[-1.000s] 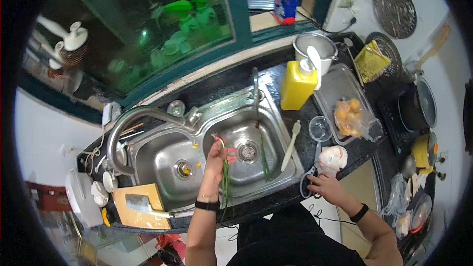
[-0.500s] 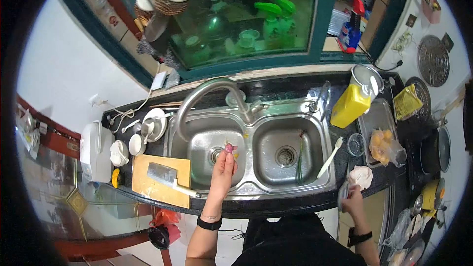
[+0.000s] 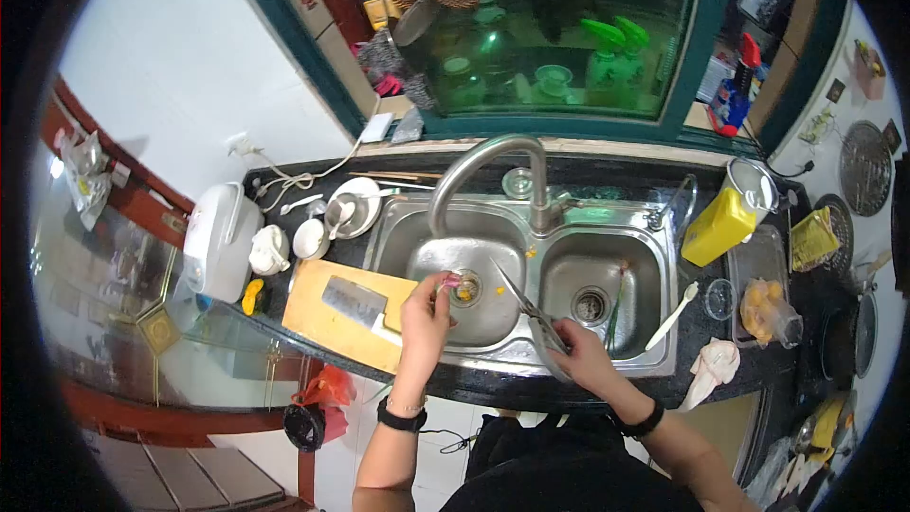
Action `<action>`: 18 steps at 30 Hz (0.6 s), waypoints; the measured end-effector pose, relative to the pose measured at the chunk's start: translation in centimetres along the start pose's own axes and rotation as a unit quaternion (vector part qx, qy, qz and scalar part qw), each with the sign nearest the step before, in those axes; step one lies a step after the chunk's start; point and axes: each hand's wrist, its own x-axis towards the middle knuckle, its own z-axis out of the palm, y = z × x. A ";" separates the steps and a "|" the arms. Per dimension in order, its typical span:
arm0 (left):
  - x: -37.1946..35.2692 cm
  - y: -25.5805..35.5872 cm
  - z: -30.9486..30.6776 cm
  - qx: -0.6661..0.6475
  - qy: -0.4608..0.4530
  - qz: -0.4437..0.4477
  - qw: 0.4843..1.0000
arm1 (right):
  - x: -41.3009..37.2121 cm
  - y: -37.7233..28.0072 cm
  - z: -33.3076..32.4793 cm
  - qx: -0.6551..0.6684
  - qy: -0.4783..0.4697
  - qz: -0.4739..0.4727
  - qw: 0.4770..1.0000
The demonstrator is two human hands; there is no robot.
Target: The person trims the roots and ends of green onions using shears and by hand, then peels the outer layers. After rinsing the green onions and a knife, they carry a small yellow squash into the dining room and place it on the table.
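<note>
Over the left sink basin (image 3: 427, 246), my left hand (image 3: 424, 322) pinches a small purple-pink bulb that looks like a shallot (image 3: 453, 281). My right hand (image 3: 588, 357) grips a pair of scissors (image 3: 533, 311) by the handles above the sink divider. Their blades point up and left toward the bulb, apart from it. Bits of yellow scrap lie in the left basin around its drain. A cleaver (image 3: 354, 300) rests on a wooden cutting board (image 3: 322, 332) left of my left hand, which covers part of its handle. A green onion stalk (image 3: 616, 308) lies in the right basin (image 3: 559, 275).
The curved faucet (image 3: 488, 147) arches over the left basin. Bowls (image 3: 309, 239) and a white appliance (image 3: 224, 237) stand at the left. Rightward are a white brush-like tool (image 3: 673, 316), a crumpled cloth (image 3: 713, 365), a yellow container (image 3: 713, 228) and a tray with bagged round yellow-orange items (image 3: 761, 308).
My right hand has brought the scissors from the right counter edge leftward to the sink. My left hand still holds the bulb over the left basin. The view has shifted.
</note>
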 end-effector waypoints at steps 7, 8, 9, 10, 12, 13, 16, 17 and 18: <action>1.3 -3.8 1.3 -0.340 0.015 -0.105 0.934 | 2.7 -1.6 4.3 -0.151 -0.040 0.051 0.986; 1.3 -3.9 1.3 -0.332 -0.006 -0.110 0.937 | 3.0 -1.2 4.5 -0.155 -0.040 0.030 0.987; 1.2 -4.0 1.3 -0.324 -0.028 -0.116 0.939 | 3.1 -0.9 4.6 -0.160 -0.040 0.011 0.986; 1.2 -4.3 1.6 -0.328 -0.028 -0.114 0.937 | 3.3 -0.7 4.7 -0.160 -0.042 0.011 0.986; 1.1 -4.4 2.0 -0.349 -0.021 -0.129 0.928 | 3.8 -0.6 4.7 -0.166 -0.050 0.001 0.985; 1.0 -4.4 2.2 -0.368 -0.014 -0.144 0.918 | 4.0 -0.8 4.6 -0.166 -0.050 0.002 0.985; 0.9 -4.2 3.0 -0.398 0.023 -0.171 0.901 | 4.2 -1.4 4.7 -0.161 -0.062 0.028 0.985; 0.9 -4.3 3.3 -0.397 0.020 -0.172 0.901 | 4.3 -1.2 4.8 -0.162 -0.063 0.034 0.984; 0.9 -4.4 3.6 -0.413 0.034 -0.167 0.895 | 4.3 -1.0 4.9 -0.162 -0.065 0.040 0.984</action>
